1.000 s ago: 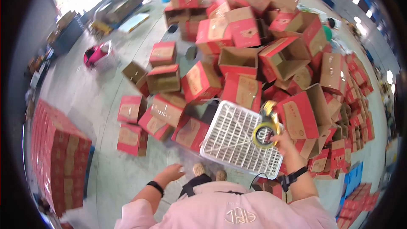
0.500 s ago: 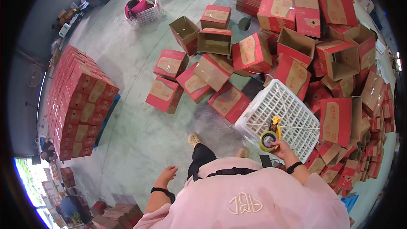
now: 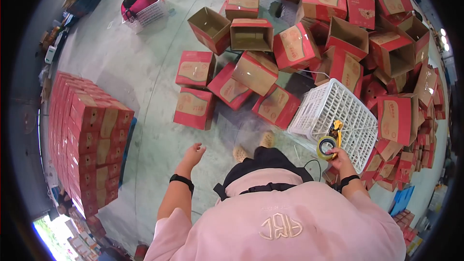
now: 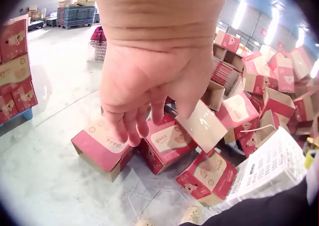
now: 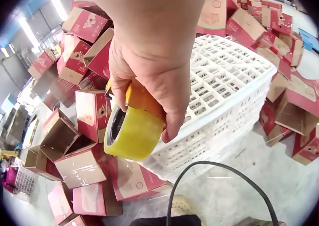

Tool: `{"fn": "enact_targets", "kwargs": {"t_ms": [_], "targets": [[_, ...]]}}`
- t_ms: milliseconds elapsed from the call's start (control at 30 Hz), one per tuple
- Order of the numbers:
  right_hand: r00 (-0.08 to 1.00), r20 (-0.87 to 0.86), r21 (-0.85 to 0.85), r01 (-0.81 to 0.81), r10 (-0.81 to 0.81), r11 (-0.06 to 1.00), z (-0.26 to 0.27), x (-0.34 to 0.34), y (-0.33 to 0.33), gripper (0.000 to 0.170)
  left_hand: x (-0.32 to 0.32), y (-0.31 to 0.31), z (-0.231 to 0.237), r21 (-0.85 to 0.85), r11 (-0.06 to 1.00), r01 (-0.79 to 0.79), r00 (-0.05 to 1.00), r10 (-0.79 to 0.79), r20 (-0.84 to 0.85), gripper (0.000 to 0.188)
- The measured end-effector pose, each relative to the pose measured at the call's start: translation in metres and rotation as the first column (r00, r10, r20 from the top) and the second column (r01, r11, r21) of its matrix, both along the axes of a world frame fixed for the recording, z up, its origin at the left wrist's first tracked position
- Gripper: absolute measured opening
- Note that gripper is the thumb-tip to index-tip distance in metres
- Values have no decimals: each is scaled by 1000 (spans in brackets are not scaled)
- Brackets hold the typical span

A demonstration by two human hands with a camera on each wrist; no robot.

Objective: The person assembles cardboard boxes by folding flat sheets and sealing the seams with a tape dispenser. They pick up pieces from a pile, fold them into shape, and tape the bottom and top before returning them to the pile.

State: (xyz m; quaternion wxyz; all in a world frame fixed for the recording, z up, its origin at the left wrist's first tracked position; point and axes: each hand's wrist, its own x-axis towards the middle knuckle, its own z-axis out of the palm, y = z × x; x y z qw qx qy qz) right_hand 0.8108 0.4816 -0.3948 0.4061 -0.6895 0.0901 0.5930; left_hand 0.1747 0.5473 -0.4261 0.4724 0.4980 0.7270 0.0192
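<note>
My right hand [image 3: 342,160] grips a tape dispenser [image 3: 337,130] with a yellow tape roll [image 3: 326,148], held over a white plastic crate [image 3: 355,121]. In the right wrist view the fingers of my right hand [image 5: 152,79] curl round the dispenser, with the roll [image 5: 134,136] facing down beside the crate [image 5: 224,91]. My left hand [image 3: 193,154] hangs over the floor, holding nothing. Its fingers are loosely bent in the left wrist view, where my left hand [image 4: 154,81] appears in front of red and tan boxes [image 4: 167,139].
Red and tan boxes [image 3: 290,48] lie heaped in front and to the right. A stack of closed boxes [image 3: 89,140] stands on a blue pallet at the left. A white basket [image 3: 152,9] with a pink item sits farther back. A thin black cable [image 5: 219,165] loops below the crate.
The head view has turned and tilted down. My right hand, still gripping the dispenser, now appears nearer the crate's front edge. The feet have shifted on the floor.
</note>
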Motion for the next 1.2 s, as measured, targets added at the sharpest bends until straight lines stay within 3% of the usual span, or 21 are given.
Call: {"fn": "enact_targets", "kwargs": {"t_ms": [33, 200, 467, 533, 667, 733, 833, 900, 933, 967, 1033, 1067, 1133, 1200], "targets": [[1000, -15, 0, 22, -22, 1000, 0, 0, 1, 28, 4, 17, 3, 29, 998, -53, 998, 52, 29, 54], [987, -69, 73, 147, -142, 986, 1, -5, 18, 31, 18, 55, -4, 40, 999, 9, 999, -10, 39, 54], [928, -185, 81, 344, -325, 936, -50, 28, 31, 29, 28, 52, -8, -58, 995, -81, 992, 86, 89, 54], [905, -233, 87, 384, -356, 919, -47, 26, 31, 30, 32, 53, 1, -220, 973, -71, 996, 81, 39, 54], [875, -201, 100, 465, -439, 880, -50, 19, 26, 37, 43, 84, 3, -303, 952, 36, 999, -41, -11, 55], [858, -224, 133, 496, -461, 858, -51, 17, 22, 39, 46, 117, -12, -220, 960, 172, 982, -186, -42, 56], [834, -250, 181, 540, -492, 822, -55, 14, 9, 29, 71, 180, -15, -176, 957, 231, 972, -235, -6, 57], [816, -254, 197, 570, -520, 798, -59, 13, -1, 28, 101, 234, -11, -112, 881, 460, 884, -466, -37, 54], [812, -250, 208, 577, -527, 790, -57, 15, -2, 26, 113, 256, -24, 60, 879, 474, 878, -465, -115, 49], [765, -222, 193, 642, -604, 742, -39, 7, 6, 23, 158, 305, 1, 33, 800, 600, 799, -596, -83, 47], [762, -253, 194, 643, -596, 741, -51, 11, 8, 28, 192, 342, 1, 297, 768, 568, 790, -610, 66, 50], [758, -279, 189, 646, -590, 740, -61, 12, 7, 33, 212, 357, 18, 303, 763, 571, 788, -613, 57, 50], [740, -284, 228, 670, -610, 706, -73, 7, 14, 32, 252, 388, 59, 173, 857, 486, 824, -515, 235, 52], [689, -276, 244, 725, -671, 644, -77, -5, 27, 30, 266, 430, 46, 181, 837, 516, 806, -546, 229, 53]]}}
